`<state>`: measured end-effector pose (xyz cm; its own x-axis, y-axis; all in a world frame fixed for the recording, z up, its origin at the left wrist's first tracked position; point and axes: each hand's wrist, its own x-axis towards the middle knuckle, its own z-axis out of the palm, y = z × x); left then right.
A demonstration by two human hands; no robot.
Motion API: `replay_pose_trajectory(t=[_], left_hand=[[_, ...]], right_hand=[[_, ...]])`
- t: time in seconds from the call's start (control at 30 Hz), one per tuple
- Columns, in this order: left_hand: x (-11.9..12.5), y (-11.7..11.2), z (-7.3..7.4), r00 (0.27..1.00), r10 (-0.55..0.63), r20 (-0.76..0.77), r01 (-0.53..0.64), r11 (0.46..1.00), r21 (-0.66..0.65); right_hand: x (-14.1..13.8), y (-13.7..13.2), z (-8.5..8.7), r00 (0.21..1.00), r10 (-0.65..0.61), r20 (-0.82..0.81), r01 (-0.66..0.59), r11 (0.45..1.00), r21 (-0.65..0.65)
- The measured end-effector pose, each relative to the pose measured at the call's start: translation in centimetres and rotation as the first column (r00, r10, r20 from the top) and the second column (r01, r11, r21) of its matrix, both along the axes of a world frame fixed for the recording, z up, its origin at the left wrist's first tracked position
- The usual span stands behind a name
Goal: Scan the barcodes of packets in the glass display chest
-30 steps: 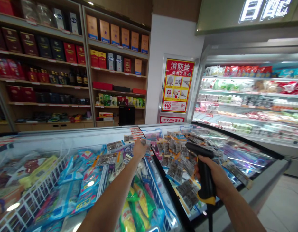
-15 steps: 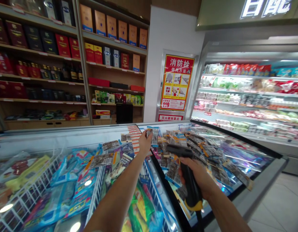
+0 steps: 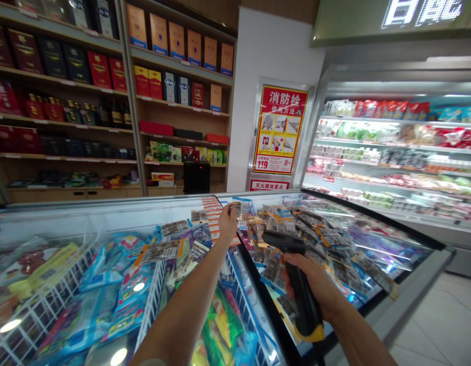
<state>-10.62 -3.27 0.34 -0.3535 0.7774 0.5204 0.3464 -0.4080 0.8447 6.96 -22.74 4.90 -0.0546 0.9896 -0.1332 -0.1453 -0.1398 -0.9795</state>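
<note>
My left hand (image 3: 228,220) reaches to the far side of the chest freezer, fingers curled in a pinch at the left edge of a small clear-and-blue packet (image 3: 242,208). In my right hand (image 3: 310,279) is a black-and-yellow handheld barcode scanner (image 3: 302,290), my fingers wrapped around its grip and its head pointing left toward the packets. Under and beyond the scanner, many dark-filled packets (image 3: 330,236) with orange and blue edges lie piled on the freezer's glass lid. A few similar packets (image 3: 163,251) lie left of my left forearm.
White wire baskets (image 3: 151,295) divide bagged frozen goods, including blue bags (image 3: 101,305). A black lid frame (image 3: 266,300) runs between my arms. Behind stand shelves of boxes (image 3: 176,40), a red fire-hydrant poster (image 3: 280,129) and a lit refrigerated display (image 3: 395,162).
The scanner's head has tilted slightly and its handle has moved a little right and down. My left hand has shifted slightly at the packet, which stays in nearly the same place.
</note>
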Motion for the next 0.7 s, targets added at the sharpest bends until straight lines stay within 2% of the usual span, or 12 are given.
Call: replay_pose_trajectory(t=[0.2,0.4,0.53,0.7], left_hand=[[-0.3,0.3,-0.3,0.999,-0.016,0.032,0.017,0.999,-0.029],[0.4,0.1,0.8,0.998,0.012,0.057,-0.009,0.998,-0.056],[3.2,0.3,2.5,0.996,-0.028,0.087,0.036,0.996,-0.087],[8.4,0.4,4.7,0.999,-0.039,-0.038,0.031,0.981,-0.192]], right_hand=[[1.0,0.1,0.0,1.000,-0.011,0.007,0.011,1.000,0.013],[4.4,0.5,0.5,0.976,-0.212,-0.056,0.214,0.977,0.017],[7.3,0.5,0.5,0.928,-0.362,-0.084,0.361,0.932,-0.029],[10.6,0.4,0.0,0.894,-0.428,-0.131,0.423,0.904,-0.065]])
